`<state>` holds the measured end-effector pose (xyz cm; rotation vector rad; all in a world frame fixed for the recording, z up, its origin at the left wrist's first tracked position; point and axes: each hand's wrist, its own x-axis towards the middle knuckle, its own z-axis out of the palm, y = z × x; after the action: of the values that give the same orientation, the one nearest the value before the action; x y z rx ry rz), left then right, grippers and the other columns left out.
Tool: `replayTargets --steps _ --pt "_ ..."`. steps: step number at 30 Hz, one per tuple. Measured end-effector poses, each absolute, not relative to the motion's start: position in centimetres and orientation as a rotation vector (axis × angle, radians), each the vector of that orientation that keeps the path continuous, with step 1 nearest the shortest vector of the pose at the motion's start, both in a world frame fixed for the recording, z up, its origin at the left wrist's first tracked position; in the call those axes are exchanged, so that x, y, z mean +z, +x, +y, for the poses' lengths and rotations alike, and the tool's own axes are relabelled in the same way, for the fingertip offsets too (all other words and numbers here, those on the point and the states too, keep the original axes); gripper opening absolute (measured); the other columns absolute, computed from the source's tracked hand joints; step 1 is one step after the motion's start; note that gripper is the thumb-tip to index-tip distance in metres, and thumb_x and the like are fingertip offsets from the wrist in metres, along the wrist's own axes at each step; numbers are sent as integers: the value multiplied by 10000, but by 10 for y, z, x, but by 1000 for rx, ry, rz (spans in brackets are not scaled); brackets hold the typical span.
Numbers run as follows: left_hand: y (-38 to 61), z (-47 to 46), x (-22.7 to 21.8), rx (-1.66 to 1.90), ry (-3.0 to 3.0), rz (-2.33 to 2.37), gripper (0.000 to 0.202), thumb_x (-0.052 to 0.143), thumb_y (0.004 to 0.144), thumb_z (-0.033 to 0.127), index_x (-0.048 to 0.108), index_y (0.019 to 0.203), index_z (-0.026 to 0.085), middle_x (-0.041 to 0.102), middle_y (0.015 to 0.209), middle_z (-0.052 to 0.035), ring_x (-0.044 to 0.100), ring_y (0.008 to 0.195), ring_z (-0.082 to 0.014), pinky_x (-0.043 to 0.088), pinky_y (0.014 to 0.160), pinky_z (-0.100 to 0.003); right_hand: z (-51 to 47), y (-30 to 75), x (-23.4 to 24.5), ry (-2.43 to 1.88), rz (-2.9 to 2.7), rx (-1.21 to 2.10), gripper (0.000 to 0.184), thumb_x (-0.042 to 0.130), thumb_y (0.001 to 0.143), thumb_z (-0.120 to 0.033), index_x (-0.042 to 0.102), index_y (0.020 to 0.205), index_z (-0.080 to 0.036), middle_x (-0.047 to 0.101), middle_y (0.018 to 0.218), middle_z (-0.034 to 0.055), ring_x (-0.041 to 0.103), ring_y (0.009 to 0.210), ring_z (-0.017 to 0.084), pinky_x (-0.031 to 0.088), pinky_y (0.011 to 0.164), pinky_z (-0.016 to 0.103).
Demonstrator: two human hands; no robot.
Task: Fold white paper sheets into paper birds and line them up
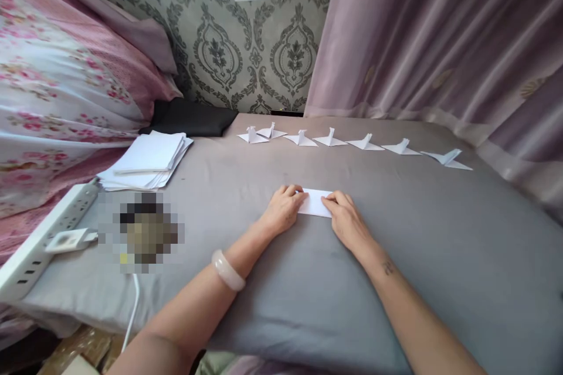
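A small folded sheet of white paper [315, 204] lies on the grey cloth between my two hands. My left hand [284, 208] grips its left end, fingers curled and pressed onto the paper. At the right end, my right hand [345, 214] pinches the paper between thumb and fingers. Both hands rest close to the cloth surface. Beyond them, several folded white paper birds [331, 137] stand in a row across the back. To the left sits a stack of white paper sheets [152, 155].
A grey cloth [440, 258] covers the table. A black flat item [191, 117] lies behind the paper stack. At the left edge are a white power strip [74, 211] with a plugged-in charger [68, 240], a white cable [133, 304] and a blurred-out object [149, 231]. Curtains [417, 41] hang at the right.
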<state>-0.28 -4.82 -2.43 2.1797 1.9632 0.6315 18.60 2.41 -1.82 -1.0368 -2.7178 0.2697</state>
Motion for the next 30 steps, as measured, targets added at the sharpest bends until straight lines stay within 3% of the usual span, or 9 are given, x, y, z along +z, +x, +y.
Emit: replayTargets --steps 4,7,11,14,20,30 --pt "-6 -52 -30 651 2135 1952 352 411 931 210 596 1230 222 573 1268 -91 517 1090 -242 424 966 -421 4 180 -6 -1082 -2754 190 425 276 903 -72 633 1125 -133 596 1065 144 527 975 224 417 885 332" --pt "-10 -55 -36 731 2077 1903 360 430 922 210 590 1245 220 571 1317 -83 502 1161 -258 403 1007 -453 -19 173 -2 -1130 -2747 124 441 281 946 -187 515 1306 -82 580 1124 198 532 1028 268 409 903 378" --pt "-17 -58 -45 797 2053 1865 370 460 901 179 589 1246 221 567 1351 -75 496 1228 -234 380 1062 -435 -41 165 0 -1148 -2788 51 518 315 964 -356 382 1451 -190 456 1352 217 418 1251 344 357 983 457" --pt "-22 -59 -47 834 2037 1839 371 471 881 149 606 1222 209 582 1336 -85 504 1248 -217 379 1082 -405 -46 163 1 -1152 -2852 59 505 328 963 -409 379 1452 -294 413 1421 194 346 1319 374 306 1018 507" --pt "-24 -59 -45 846 2006 1816 394 445 862 112 622 1208 175 596 1319 -93 506 1253 -224 376 1095 -397 -47 162 4 -1131 -2920 59 495 316 961 -468 359 1444 -374 399 1447 183 355 1327 397 296 1020 533" --pt "-25 -65 -40 843 1975 1818 401 429 858 101 635 1185 206 591 1327 -59 488 1266 -212 367 1103 -386 -44 169 -1 -1138 -2886 29 468 351 963 -430 440 1412 -331 402 1456 200 379 1330 393 315 1029 519"
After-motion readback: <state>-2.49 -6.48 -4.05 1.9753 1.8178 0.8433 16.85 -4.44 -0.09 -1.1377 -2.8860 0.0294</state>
